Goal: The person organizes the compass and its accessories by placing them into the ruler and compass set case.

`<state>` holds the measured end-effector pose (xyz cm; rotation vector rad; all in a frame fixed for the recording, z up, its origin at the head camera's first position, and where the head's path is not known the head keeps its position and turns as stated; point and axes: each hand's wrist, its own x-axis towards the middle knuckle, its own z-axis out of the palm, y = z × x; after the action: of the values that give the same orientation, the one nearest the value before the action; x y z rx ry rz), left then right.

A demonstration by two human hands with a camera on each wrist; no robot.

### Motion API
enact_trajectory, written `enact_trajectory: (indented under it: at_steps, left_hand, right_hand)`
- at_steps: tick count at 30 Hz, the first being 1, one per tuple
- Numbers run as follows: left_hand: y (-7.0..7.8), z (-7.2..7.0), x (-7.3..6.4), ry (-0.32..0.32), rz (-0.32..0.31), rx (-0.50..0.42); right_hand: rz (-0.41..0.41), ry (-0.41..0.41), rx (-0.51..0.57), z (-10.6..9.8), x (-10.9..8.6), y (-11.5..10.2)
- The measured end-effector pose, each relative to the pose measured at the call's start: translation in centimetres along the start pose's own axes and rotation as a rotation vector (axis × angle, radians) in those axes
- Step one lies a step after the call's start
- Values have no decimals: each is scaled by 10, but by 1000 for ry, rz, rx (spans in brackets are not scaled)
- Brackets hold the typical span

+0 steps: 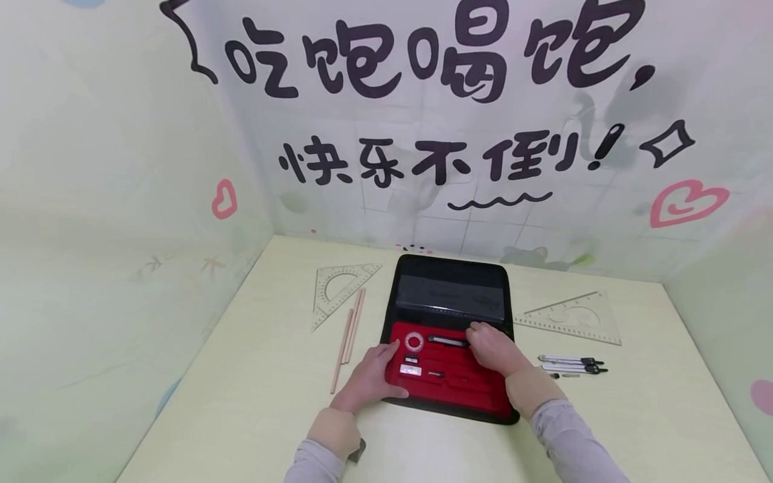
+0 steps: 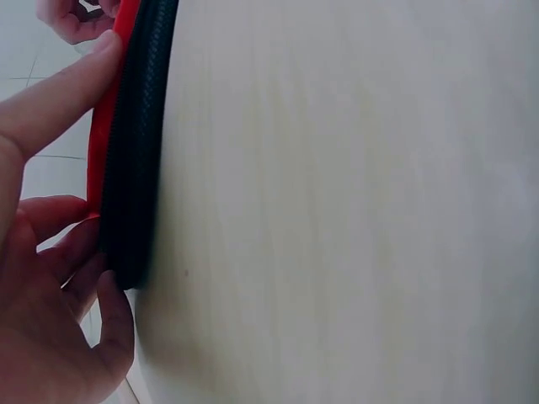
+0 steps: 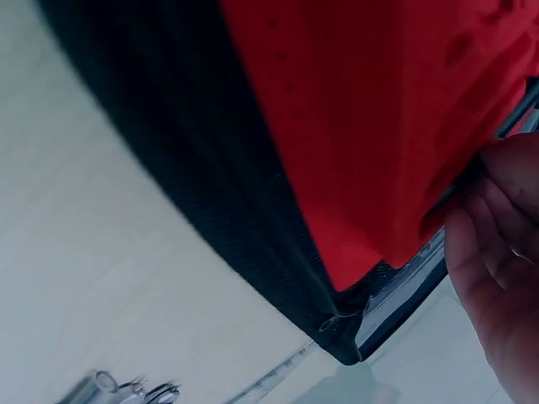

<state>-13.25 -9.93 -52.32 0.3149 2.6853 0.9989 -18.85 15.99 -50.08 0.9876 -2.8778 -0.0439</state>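
A black zip case [image 1: 510, 402] lies unfolded on the table, with a red tray [image 1: 483, 399] in its near half. My left hand [image 1: 371, 379] holds the case's left edge; in the left wrist view its thumb [image 2: 72, 97] rests on the red rim and its other fingers curl against the side. My right hand [image 1: 492, 345] pinches the right end of a slim black-and-grey tool [image 1: 443, 340] in the upper slot. Left of it in the tray are a clear ring-shaped piece [image 1: 414, 342], a sharpener [image 1: 411, 359], a white eraser [image 1: 410, 370] and a short dark piece [image 1: 436, 373].
Left of the case lie a clear set square [image 1: 323, 292] and wooden pencils [image 1: 347, 335]. To the right are another set square [image 1: 594, 329] and metal compasses [image 1: 574, 365]. A dark block [image 1: 357, 451] lies partly hidden by the left forearm. The wall stands behind.
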Motion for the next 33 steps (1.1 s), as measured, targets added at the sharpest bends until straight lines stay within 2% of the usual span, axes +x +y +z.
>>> enact_trajectory:
  at_steps: [6, 13, 17, 23, 28, 33]
  left_hand:
    - [0, -1, 1, -5, -9, 2]
    - [0, -1, 3, 1, 1, 7]
    - [1, 0, 2, -5, -8, 8]
    - [2, -2, 0, 6, -7, 1]
    - [0, -2, 1, 19, 6, 10]
    - [0, 0, 2, 4, 4, 2]
  right_hand:
    - [81, -73, 125, -6, 6, 0]
    - [105, -42, 244, -6, 3, 8]
    - [106, -47, 250, -7, 0, 12]
    - [177, -87, 253, -11, 5, 8]
    - [159, -24, 323, -7, -3, 12]
    - [153, 35, 341, -15, -21, 31]
